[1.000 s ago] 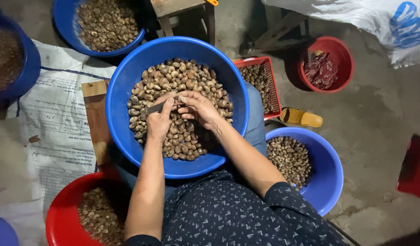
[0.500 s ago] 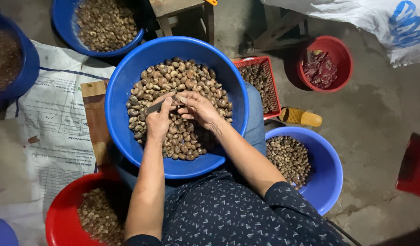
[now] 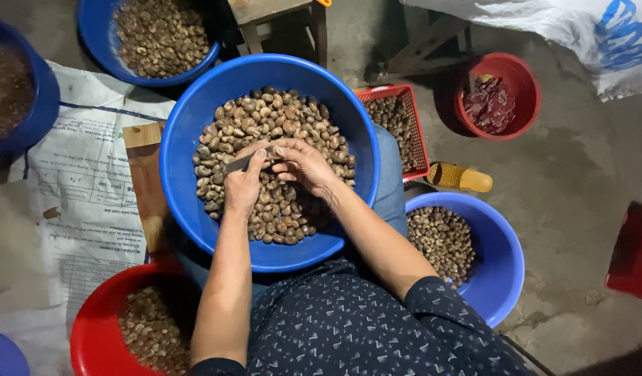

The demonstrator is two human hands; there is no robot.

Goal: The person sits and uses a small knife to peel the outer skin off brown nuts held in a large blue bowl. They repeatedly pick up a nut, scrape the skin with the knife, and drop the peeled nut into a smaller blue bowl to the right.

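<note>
Grey concrete floor (image 3: 578,174), stained and dusty, carries a ring of tubs around a seated person, all within arm's reach of the lap. Largest is the big round blue plastic basin (image 3: 189,139), resting on the person's knees and heaped with brown, kidney-shaped nuts in their shells (image 3: 279,118); held there, it keeps the pile directly under both hands. Left of the basin lies a printed white woven sack (image 3: 77,181), spread flat as a mat, with a narrow wooden board (image 3: 147,174) between the two. Right of and below the basin sits a smaller blue plastic bowl (image 3: 505,257) part-filled with nuts. At its lower left is a red plastic tub (image 3: 91,334) holding paler nuts. Beyond its far rim is another blue bowl of nuts (image 3: 161,35) and a wooden stool (image 3: 279,14); to its upper right, a red mesh basket (image 3: 404,118), partly hidden by the basin, and a round red bucket (image 3: 495,94) holding dark red scraps. A yellow sandal (image 3: 460,177) lies just right of the basin.

Over the basin's middle, the left hand (image 3: 243,184) is clenched round a small dark-bladed knife (image 3: 239,164), blade pointing towards the other hand. The right hand (image 3: 303,163) pinches a single nut between fingers (image 3: 283,150) and thumb, meeting the blade.
</note>
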